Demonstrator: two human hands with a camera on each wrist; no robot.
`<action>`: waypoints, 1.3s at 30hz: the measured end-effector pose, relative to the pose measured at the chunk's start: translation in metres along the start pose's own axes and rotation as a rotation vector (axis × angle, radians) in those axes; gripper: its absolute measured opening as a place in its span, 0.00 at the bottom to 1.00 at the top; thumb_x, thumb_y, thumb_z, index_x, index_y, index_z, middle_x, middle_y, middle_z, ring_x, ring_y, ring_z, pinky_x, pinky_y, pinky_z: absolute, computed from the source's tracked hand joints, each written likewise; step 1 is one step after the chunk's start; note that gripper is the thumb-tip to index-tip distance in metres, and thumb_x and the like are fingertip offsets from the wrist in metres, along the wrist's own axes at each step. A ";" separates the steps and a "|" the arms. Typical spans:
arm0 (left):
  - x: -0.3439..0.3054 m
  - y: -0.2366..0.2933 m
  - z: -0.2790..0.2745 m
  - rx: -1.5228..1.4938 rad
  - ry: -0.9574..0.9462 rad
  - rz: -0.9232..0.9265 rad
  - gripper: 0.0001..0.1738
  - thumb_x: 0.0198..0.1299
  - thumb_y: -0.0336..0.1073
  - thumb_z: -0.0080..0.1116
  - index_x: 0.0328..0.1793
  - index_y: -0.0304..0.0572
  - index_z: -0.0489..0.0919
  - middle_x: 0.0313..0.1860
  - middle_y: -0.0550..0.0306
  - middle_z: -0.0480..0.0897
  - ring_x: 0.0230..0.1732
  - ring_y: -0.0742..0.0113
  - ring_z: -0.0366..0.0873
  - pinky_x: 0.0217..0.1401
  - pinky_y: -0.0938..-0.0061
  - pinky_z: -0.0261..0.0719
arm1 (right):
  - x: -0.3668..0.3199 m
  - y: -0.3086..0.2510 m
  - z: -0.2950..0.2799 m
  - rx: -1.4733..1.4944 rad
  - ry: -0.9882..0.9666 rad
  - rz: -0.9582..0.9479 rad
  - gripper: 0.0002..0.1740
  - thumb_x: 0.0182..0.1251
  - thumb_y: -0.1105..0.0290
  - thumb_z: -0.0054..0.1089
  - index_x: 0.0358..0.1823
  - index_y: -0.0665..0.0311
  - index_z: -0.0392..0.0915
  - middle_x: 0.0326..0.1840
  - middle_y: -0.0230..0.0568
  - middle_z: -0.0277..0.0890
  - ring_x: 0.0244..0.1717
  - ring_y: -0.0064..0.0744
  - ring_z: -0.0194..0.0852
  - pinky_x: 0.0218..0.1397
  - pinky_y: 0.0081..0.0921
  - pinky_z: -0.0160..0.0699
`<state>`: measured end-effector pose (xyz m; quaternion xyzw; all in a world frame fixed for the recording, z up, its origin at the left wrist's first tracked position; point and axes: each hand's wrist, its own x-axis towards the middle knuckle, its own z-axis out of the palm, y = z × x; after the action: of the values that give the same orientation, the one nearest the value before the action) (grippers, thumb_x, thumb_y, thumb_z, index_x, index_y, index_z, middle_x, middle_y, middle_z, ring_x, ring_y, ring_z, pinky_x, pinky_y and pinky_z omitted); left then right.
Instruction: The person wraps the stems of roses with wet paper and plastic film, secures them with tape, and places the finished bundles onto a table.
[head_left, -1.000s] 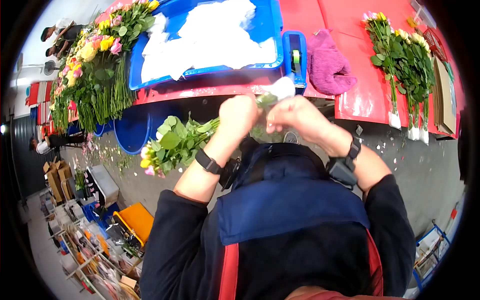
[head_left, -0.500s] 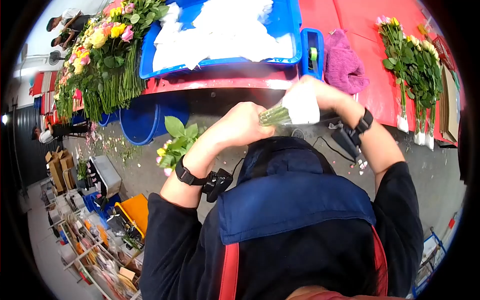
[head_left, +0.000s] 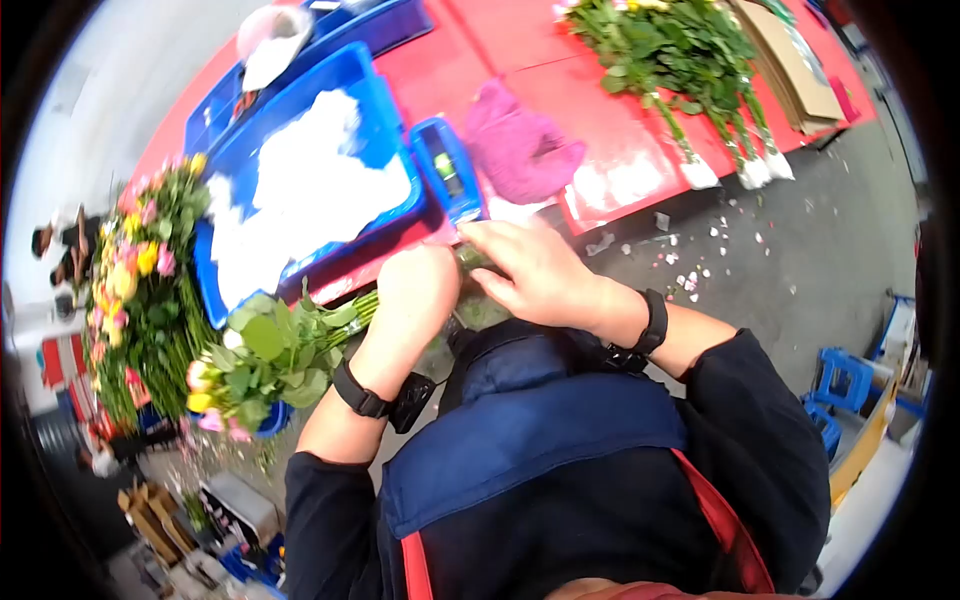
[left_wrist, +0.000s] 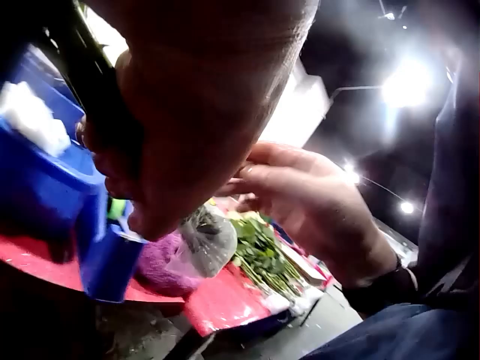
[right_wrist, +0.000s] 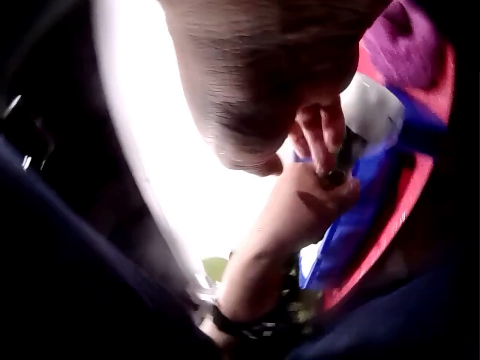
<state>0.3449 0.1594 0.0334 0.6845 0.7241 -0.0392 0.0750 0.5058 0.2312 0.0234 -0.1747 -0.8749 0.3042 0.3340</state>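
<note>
The left hand [head_left: 418, 290] had its fingers wrapped round the stems of the bouquet [head_left: 270, 355], blooms pointing left, just off the desk [head_left: 620, 170] edge. The right hand [head_left: 535, 275] covered the stem ends (grip impossible to tell). A firm, even squeeze would probably stop stems slipping.

A long red table [head_left: 625, 170] carries a big blue tray [head_left: 383, 95] heaped with white sheets [head_left: 300, 195]. Just beside the tray sits a small blue tape dispenser [head_left: 447, 180], then a crumpled purple cloth [head_left: 520, 145]. Further right lie rose bundles [head_left: 680, 50] and flat cardboard [head_left: 790, 65].
</note>
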 end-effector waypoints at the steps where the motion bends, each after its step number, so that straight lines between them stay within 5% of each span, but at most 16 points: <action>1: 0.010 0.015 -0.004 0.077 -0.033 0.048 0.08 0.50 0.37 0.59 0.24 0.42 0.82 0.21 0.48 0.82 0.23 0.52 0.83 0.25 0.62 0.80 | 0.002 -0.003 -0.025 -0.273 -0.032 -0.125 0.23 0.51 0.69 0.65 0.50 0.69 0.74 0.44 0.49 0.78 0.49 0.49 0.76 0.48 0.42 0.74; 4: 0.041 0.065 -0.018 0.112 0.021 0.322 0.06 0.49 0.33 0.56 0.24 0.46 0.82 0.21 0.54 0.83 0.24 0.59 0.84 0.26 0.65 0.80 | -0.028 0.028 -0.035 -0.253 -0.357 0.311 0.15 0.49 0.65 0.65 0.38 0.62 0.78 0.35 0.44 0.81 0.41 0.47 0.80 0.45 0.43 0.75; 7: 0.085 0.112 -0.043 0.125 0.125 0.438 0.09 0.52 0.35 0.55 0.37 0.41 0.81 0.33 0.51 0.84 0.44 0.58 0.83 0.50 0.62 0.76 | -0.051 0.061 -0.064 -0.333 -0.041 0.485 0.13 0.50 0.60 0.68 0.33 0.59 0.80 0.27 0.48 0.79 0.31 0.51 0.80 0.35 0.44 0.78; 8: 0.093 0.124 -0.059 0.133 0.187 0.476 0.17 0.51 0.38 0.59 0.47 0.40 0.78 0.44 0.50 0.81 0.57 0.56 0.76 0.62 0.58 0.64 | -0.058 0.074 -0.078 -0.351 0.051 0.539 0.13 0.50 0.59 0.68 0.34 0.58 0.80 0.27 0.47 0.80 0.31 0.51 0.80 0.34 0.43 0.78; 11: 0.100 0.137 -0.078 -0.093 0.560 0.621 0.22 0.48 0.38 0.64 0.50 0.42 0.77 0.48 0.53 0.79 0.59 0.56 0.73 0.62 0.55 0.63 | -0.077 0.125 -0.120 -0.515 0.248 0.658 0.11 0.51 0.62 0.66 0.35 0.58 0.81 0.28 0.49 0.79 0.31 0.51 0.79 0.33 0.39 0.78; 16: 0.069 0.089 -0.052 -0.253 0.365 0.577 0.24 0.45 0.36 0.68 0.51 0.44 0.76 0.50 0.56 0.78 0.58 0.58 0.73 0.60 0.58 0.65 | -0.100 0.229 -0.188 -0.691 0.297 0.935 0.16 0.55 0.59 0.64 0.40 0.62 0.80 0.27 0.53 0.79 0.31 0.53 0.79 0.35 0.43 0.75; 20: 0.023 0.005 -0.010 -0.256 0.318 0.247 0.22 0.47 0.36 0.67 0.50 0.45 0.76 0.46 0.57 0.80 0.54 0.59 0.75 0.56 0.60 0.66 | -0.158 0.366 -0.231 -0.352 0.292 0.749 0.19 0.58 0.61 0.64 0.48 0.63 0.82 0.33 0.48 0.82 0.31 0.41 0.77 0.39 0.37 0.74; 22: -0.011 -0.042 0.005 -0.227 0.305 0.009 0.20 0.49 0.37 0.66 0.50 0.45 0.76 0.44 0.57 0.80 0.52 0.59 0.76 0.54 0.61 0.67 | -0.171 0.410 -0.241 -0.518 0.201 0.644 0.23 0.61 0.56 0.64 0.55 0.59 0.80 0.39 0.51 0.83 0.36 0.44 0.80 0.44 0.38 0.77; 23: -0.029 -0.065 0.013 -0.232 0.311 -0.101 0.20 0.50 0.37 0.65 0.50 0.44 0.77 0.43 0.56 0.80 0.51 0.58 0.76 0.54 0.60 0.67 | -0.159 0.399 -0.245 -0.699 0.082 0.889 0.24 0.62 0.57 0.63 0.56 0.62 0.78 0.41 0.53 0.83 0.38 0.49 0.80 0.47 0.40 0.77; 24: -0.048 -0.092 0.021 -0.202 0.344 -0.212 0.19 0.51 0.38 0.65 0.50 0.44 0.77 0.41 0.54 0.81 0.49 0.56 0.77 0.52 0.60 0.69 | -0.173 0.418 -0.244 -0.650 0.147 0.649 0.25 0.64 0.58 0.61 0.57 0.65 0.76 0.45 0.56 0.81 0.43 0.53 0.80 0.49 0.42 0.76; 25: -0.069 -0.121 0.031 -0.178 0.501 -0.270 0.15 0.52 0.37 0.64 0.46 0.41 0.79 0.37 0.52 0.82 0.42 0.54 0.80 0.45 0.60 0.74 | -0.160 0.408 -0.246 -0.763 0.009 0.903 0.25 0.65 0.57 0.60 0.56 0.69 0.75 0.49 0.59 0.79 0.48 0.57 0.78 0.51 0.43 0.75; 27: -0.106 -0.182 0.028 -0.254 0.450 -0.508 0.10 0.52 0.36 0.60 0.40 0.42 0.80 0.32 0.48 0.82 0.38 0.48 0.80 0.41 0.55 0.74 | -0.151 0.394 -0.248 -0.877 -0.091 0.963 0.28 0.66 0.55 0.58 0.57 0.72 0.72 0.52 0.61 0.77 0.52 0.58 0.76 0.55 0.43 0.73; 29: -0.141 -0.246 0.037 -0.341 0.714 -0.691 0.08 0.55 0.37 0.58 0.36 0.42 0.82 0.33 0.45 0.83 0.38 0.44 0.81 0.41 0.56 0.78 | -0.139 0.378 -0.247 -0.847 -0.137 0.901 0.32 0.67 0.51 0.55 0.58 0.74 0.70 0.52 0.65 0.76 0.54 0.59 0.74 0.57 0.42 0.72; 33: -0.216 -0.405 0.051 -0.191 0.784 -1.071 0.09 0.59 0.39 0.56 0.37 0.45 0.84 0.36 0.46 0.83 0.40 0.44 0.81 0.44 0.57 0.79 | -0.085 0.327 -0.222 -1.182 -0.205 1.059 0.34 0.64 0.49 0.56 0.58 0.74 0.69 0.51 0.65 0.77 0.53 0.62 0.75 0.55 0.47 0.73; 37: -0.272 -0.538 0.052 -0.035 0.831 -1.342 0.12 0.59 0.37 0.54 0.43 0.45 0.85 0.42 0.44 0.84 0.46 0.44 0.81 0.51 0.57 0.78 | -0.047 0.270 -0.179 -1.277 -0.153 0.920 0.32 0.65 0.56 0.57 0.64 0.73 0.67 0.59 0.63 0.72 0.59 0.59 0.71 0.62 0.43 0.69; 39: -0.285 -0.581 0.051 -0.127 0.784 -1.488 0.21 0.59 0.32 0.53 0.60 0.45 0.78 0.55 0.45 0.81 0.56 0.45 0.78 0.58 0.57 0.75 | -0.018 0.231 -0.150 -1.260 -0.225 0.859 0.30 0.66 0.62 0.56 0.65 0.72 0.66 0.62 0.60 0.70 0.62 0.57 0.69 0.64 0.41 0.67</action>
<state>-0.2168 -0.1644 0.0028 -0.0126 0.9608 0.2028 -0.1887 0.6459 0.4590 -0.0461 -0.6241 -0.7670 -0.1325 -0.0671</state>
